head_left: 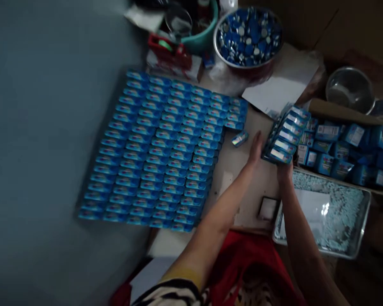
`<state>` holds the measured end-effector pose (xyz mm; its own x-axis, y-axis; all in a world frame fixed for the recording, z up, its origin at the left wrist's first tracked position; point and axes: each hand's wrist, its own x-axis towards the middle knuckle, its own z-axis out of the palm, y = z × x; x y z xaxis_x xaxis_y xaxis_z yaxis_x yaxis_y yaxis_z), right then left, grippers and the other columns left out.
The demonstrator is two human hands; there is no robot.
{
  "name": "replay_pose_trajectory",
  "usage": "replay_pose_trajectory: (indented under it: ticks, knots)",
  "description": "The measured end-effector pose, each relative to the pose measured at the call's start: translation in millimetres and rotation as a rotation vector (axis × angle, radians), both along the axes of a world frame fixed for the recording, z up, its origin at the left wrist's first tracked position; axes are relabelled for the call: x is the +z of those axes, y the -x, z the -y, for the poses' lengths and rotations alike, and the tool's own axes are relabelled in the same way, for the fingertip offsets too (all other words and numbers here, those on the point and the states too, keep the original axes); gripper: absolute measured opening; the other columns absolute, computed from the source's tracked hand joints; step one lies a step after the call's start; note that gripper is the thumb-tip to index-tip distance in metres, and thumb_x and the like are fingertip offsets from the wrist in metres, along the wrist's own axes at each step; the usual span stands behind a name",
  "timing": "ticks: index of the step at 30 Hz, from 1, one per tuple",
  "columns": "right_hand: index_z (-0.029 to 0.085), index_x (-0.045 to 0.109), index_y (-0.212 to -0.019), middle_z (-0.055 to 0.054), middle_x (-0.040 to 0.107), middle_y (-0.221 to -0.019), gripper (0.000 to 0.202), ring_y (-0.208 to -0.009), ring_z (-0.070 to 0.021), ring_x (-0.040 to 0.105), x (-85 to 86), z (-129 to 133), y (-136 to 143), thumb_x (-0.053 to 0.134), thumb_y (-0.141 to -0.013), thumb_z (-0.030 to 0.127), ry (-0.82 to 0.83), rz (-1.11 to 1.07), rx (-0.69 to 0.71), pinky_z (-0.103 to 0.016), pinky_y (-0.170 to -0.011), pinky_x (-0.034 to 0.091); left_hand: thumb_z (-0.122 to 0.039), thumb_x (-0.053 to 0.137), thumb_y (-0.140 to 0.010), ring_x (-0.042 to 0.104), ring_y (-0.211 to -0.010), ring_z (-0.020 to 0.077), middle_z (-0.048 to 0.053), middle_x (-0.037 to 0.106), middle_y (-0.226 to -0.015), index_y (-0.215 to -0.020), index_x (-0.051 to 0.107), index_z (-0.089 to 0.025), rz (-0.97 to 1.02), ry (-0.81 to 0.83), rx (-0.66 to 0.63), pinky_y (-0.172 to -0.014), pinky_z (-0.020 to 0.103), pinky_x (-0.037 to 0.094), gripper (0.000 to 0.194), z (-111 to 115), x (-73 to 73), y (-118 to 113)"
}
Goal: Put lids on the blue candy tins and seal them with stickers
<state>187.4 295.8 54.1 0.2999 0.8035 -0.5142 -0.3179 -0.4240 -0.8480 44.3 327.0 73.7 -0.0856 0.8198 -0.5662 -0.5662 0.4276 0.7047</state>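
Observation:
A stack of small blue packs [285,136] stands tilted at the right of the table, beside the box. My right hand [284,170] is at its lower end, fingers mostly hidden behind the packs. Just left of the stack is my left hand [257,146], blurred, its fingers pointing up; whether it touches the packs cannot be made out. One loose blue pack [240,138] lies left of it, near a large block of blue packs [159,148] laid in rows.
An open carton [341,178] of blue packs is at the right, with a tray of pale pellets [354,212] below it. Behind stand a metal bowl [217,42] of blue and silver pieces, an upright-rimmed bowl [349,89], a teal basin [204,40] and a red tape dispenser [170,51].

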Motion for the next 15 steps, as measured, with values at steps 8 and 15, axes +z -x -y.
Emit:
replay_pose_trajectory:
  ticks: [8,15]
  knots:
    - [0.03,0.059,-0.133,-0.011,0.071,-0.126,0.076,-0.115,-0.0263,0.073,-10.5,71.2,-21.5,0.04,-0.086,0.086,0.241,0.203,0.307,-0.052,-0.103,0.059,-0.055,0.075,-0.088,0.07,-0.126,0.0271,0.014,0.076,-0.134,-0.127,0.073,-0.018,-0.308,0.123,-0.04,-0.117,0.043,0.05,0.053,207.0,-19.5,86.1]
    - [0.016,0.059,-0.151,-0.023,0.056,-0.157,0.079,-0.148,-0.0395,0.05,25.4,156.6,-45.4,0.075,-0.083,0.053,-0.032,1.074,1.239,-0.061,-0.126,0.036,-0.058,0.065,-0.085,0.072,-0.118,0.0307,0.016,0.078,-0.125,-0.12,0.072,-0.017,-0.597,0.456,-0.219,-0.111,0.046,0.054,0.055,379.7,-17.0,142.2]
